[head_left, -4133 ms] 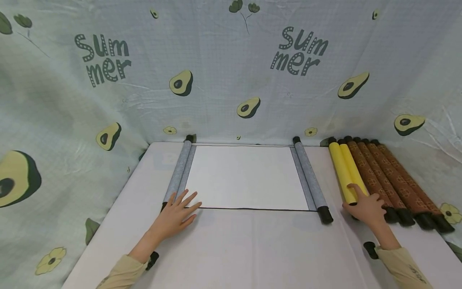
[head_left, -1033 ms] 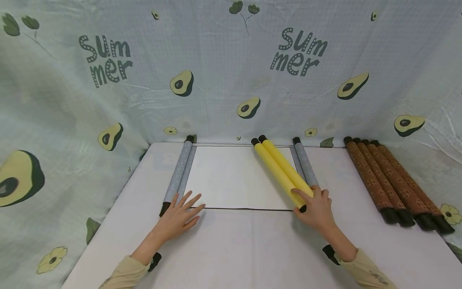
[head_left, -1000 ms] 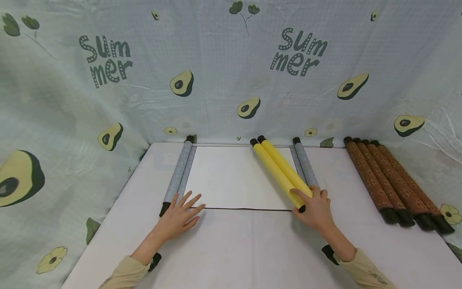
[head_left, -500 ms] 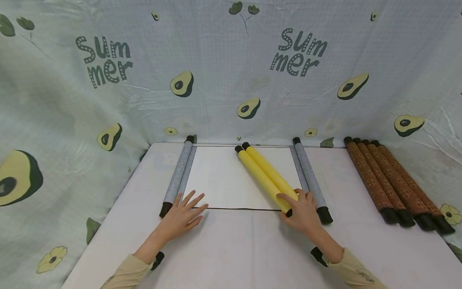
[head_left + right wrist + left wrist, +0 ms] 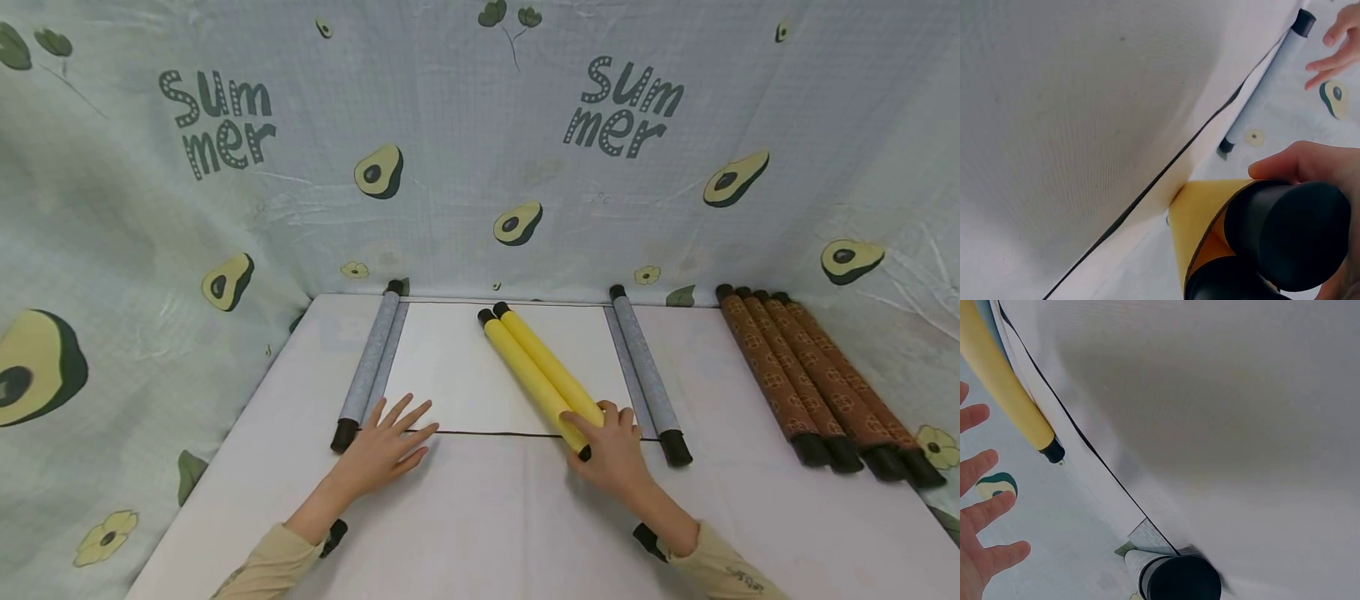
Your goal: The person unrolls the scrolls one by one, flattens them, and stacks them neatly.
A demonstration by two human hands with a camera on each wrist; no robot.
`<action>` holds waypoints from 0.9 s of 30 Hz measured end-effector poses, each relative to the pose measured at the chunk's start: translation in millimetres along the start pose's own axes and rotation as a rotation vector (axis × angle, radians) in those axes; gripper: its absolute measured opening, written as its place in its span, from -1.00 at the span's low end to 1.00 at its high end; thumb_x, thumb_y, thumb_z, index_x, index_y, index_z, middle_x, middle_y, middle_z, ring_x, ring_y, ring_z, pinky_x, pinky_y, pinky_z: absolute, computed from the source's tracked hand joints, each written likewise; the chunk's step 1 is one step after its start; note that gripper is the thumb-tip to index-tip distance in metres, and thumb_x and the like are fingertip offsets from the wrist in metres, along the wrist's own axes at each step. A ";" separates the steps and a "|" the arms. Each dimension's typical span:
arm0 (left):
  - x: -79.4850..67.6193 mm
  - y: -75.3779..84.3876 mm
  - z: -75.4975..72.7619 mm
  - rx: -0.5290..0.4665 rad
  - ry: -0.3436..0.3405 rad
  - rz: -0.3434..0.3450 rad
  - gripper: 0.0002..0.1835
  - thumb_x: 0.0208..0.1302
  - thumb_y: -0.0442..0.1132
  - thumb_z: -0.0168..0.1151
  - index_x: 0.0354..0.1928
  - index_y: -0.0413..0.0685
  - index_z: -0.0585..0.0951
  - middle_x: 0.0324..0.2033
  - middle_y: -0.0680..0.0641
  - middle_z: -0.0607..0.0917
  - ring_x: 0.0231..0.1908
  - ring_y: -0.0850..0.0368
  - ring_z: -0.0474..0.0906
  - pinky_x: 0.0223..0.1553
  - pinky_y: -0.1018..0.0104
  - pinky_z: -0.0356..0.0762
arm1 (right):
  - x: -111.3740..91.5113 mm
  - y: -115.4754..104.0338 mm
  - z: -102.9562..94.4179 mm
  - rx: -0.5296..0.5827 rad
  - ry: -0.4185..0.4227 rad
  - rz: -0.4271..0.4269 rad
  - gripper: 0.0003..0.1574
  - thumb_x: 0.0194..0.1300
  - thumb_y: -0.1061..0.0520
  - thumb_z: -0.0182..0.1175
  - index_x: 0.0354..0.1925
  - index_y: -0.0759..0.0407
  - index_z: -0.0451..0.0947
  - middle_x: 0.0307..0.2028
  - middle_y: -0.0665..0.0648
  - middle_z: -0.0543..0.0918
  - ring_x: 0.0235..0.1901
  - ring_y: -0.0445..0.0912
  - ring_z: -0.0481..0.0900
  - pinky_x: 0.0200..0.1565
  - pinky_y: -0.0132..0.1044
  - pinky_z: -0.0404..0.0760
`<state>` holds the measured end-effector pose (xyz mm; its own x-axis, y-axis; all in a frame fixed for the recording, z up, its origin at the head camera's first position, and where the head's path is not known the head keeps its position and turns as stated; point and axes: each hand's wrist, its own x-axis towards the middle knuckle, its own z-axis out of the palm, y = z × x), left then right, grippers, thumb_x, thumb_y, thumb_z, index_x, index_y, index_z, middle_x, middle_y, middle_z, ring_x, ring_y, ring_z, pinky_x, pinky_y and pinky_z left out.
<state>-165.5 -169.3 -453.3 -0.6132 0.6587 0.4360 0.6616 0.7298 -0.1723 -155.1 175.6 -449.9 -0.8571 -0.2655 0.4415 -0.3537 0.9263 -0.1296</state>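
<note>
My right hand grips the near end of a rolled yellow scroll, thumb on its left side, fingers over its right. Black-capped ends of its two rollers face the right wrist camera. The scroll slants over an unrolled scroll, whose white sheet lies between a left grey roller and a right grey roller. Whether the yellow scroll touches the sheet I cannot tell. With fingers spread, my left hand is at the sheet's near left corner, beside that roller's black end, holding nothing.
Several brown patterned rolls with black ends lie side by side along the table's right edge. A white cloth covers the table. Behind it hangs a pale curtain printed with avocados and lettering.
The right hand has carried the yellow scroll leftward from beside the brown rolls to over the white sheet, moving less in the last half second. The left hand has shifted slightly right, fingers still spread.
</note>
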 end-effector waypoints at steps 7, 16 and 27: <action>1.4 0.7 0.3 -0.011 0.024 0.018 -0.58 0.37 0.07 -0.25 0.03 0.13 0.54 0.13 -0.08 0.47 0.16 -0.16 0.34 0.03 -0.22 0.30 | -4.1 -4.3 3.5 -0.139 -0.047 -0.048 -0.37 -0.19 -0.06 0.35 -0.04 -0.22 0.44 -0.13 0.43 0.41 -0.31 0.24 0.35 -0.49 0.02 0.34; 6.9 2.2 1.7 -0.007 -0.006 0.030 -0.62 0.14 -0.04 0.16 0.04 0.15 0.53 0.14 -0.06 0.46 0.18 -0.16 0.32 0.04 -0.21 0.30 | -5.9 -5.2 6.0 -0.236 -0.114 -0.079 -0.34 -0.16 -0.08 0.33 -0.02 -0.18 0.36 -0.29 0.35 0.40 -0.47 0.15 0.36 -0.54 0.02 0.37; 16.2 10.6 4.2 -0.066 -0.038 0.011 -0.61 0.10 -0.08 0.20 0.03 0.16 0.53 0.14 -0.06 0.47 0.16 -0.16 0.33 0.04 -0.19 0.31 | -2.2 -1.3 -5.6 -0.174 -0.261 -0.106 -0.28 -0.15 -0.20 0.35 0.00 -0.14 0.32 -0.39 0.28 0.37 -0.50 0.09 0.32 -0.56 -0.07 0.37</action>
<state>-170.2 -150.1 -451.8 -0.6210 0.6740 0.4002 0.6944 0.7099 -0.1180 -150.7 176.5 -445.8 -0.8941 -0.4011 0.1992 -0.3957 0.9159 0.0680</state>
